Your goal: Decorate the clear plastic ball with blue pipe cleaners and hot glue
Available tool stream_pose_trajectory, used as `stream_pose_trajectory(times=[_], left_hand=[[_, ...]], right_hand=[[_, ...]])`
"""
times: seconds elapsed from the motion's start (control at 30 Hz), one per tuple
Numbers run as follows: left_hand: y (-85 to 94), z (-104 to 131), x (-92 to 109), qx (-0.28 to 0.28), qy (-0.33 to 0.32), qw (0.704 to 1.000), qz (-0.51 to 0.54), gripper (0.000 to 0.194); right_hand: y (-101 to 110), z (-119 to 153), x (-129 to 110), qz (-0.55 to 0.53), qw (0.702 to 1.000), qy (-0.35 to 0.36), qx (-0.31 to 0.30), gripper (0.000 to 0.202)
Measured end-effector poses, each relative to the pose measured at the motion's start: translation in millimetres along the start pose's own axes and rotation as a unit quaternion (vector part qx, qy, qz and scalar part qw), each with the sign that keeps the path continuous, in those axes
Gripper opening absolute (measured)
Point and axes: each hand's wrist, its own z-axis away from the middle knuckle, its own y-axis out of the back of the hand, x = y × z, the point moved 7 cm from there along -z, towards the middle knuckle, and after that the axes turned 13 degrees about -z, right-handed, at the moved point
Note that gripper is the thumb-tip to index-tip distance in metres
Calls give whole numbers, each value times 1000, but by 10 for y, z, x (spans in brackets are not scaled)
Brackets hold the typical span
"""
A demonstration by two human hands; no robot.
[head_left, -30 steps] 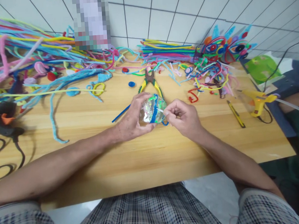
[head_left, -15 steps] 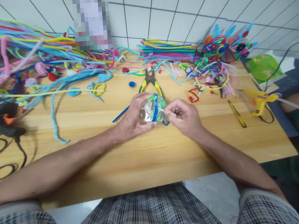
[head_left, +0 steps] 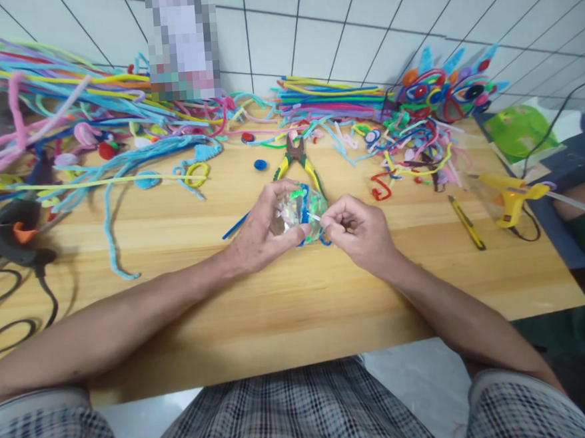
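Observation:
My left hand (head_left: 265, 224) grips a clear, shiny rounded object (head_left: 286, 214) from its left side, fingers over the top and thumb along the front. A blue pipe cleaner (head_left: 304, 201) band runs across its middle, with green patches beside it. My right hand (head_left: 356, 228) is closed in a pinch on a thin white stick (head_left: 314, 216), whose tip points at the blue band; whether it touches cannot be made out. Just beyond the object lie pliers (head_left: 295, 155) with yellow-green handles. A blue pipe cleaner piece (head_left: 235, 225) sticks out left of my left hand.
Pipe cleaners (head_left: 118, 154) are heaped at the left, and a bundle (head_left: 331, 99) lies at the back. A yellow glue gun (head_left: 511, 197) and a utility knife (head_left: 467, 223) are at the right. Colourful masks (head_left: 444, 91) stand against the wall. A black tool (head_left: 10, 232) with a cord is at far left.
The left thumb has moved up onto the front of the clear object, near the blue band, and the object has turned slightly. My right hand keeps its pinch on the white stick.

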Motion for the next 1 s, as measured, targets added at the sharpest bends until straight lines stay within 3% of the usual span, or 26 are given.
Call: stream_pose_trajectory(times=[0.23, 0.5, 0.7, 1.0], left_hand=[[-2, -4, -7, 13, -2, 1000, -26, 60], [-4, -2, 3, 5, -48, 998, -34, 58], [-13, 8, -26, 15, -71, 996, -43, 78], [29, -11, 60, -15, 10, 1000, -21, 55]], right_hand=[[1, -22, -11, -1, 1000, -3, 3, 8], [15, -19, 41, -12, 1000, -23, 8, 13], [10, -21, 44, -18, 1000, -22, 10, 13], [-9, -18, 24, -9, 1000, -24, 2, 11]])
